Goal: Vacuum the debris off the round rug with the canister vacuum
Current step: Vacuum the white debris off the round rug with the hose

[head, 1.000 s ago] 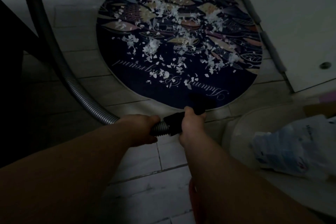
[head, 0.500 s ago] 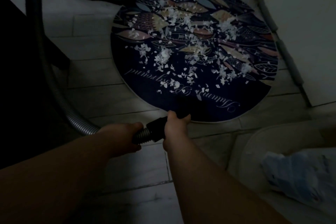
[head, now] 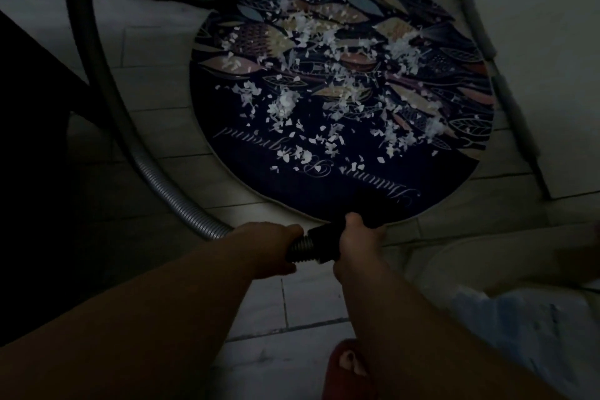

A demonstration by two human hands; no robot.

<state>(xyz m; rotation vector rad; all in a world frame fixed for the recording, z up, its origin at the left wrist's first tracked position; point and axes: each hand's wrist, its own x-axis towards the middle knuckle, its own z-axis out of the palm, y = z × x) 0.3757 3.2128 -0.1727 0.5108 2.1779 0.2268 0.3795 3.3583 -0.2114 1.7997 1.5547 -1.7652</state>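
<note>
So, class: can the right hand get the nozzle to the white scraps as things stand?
Probably yes: the right hand grips the nozzle at the rug's near edge, and only bare rug lies between it and the scraps.

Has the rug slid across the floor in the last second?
No. The rug lies the same against the tile line on its left and the door on its right; only the camera shifted.
</note>
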